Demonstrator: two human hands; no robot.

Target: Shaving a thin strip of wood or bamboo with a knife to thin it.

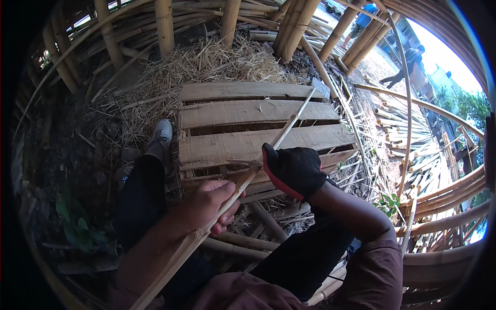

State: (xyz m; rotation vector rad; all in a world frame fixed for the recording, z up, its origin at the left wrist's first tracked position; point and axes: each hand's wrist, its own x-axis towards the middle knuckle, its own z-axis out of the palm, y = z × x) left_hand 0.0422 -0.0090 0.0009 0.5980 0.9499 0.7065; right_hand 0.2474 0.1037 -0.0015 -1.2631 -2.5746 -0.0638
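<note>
A long, pale bamboo strip (175,258) runs diagonally from the lower left, over a slatted wooden crate (227,145), to the crate's far right corner. My bare left hand (209,200) is closed around its middle, thumb on top. Just beyond it, my right hand (293,169), in a black glove with red edging, is closed on what looks like a knife. Its thin blade (245,163) points left and lies across the strip. The knife's handle is hidden inside the glove.
Straw and shavings (222,64) heap behind the crate, before upright bamboo poles (165,28). My shoe (162,132) stands left of the crate. Cut bamboo poles (408,139) are piled at right. Two people are farther off, one a dark-clothed person (411,61). Bent bamboo lengths cross the right side.
</note>
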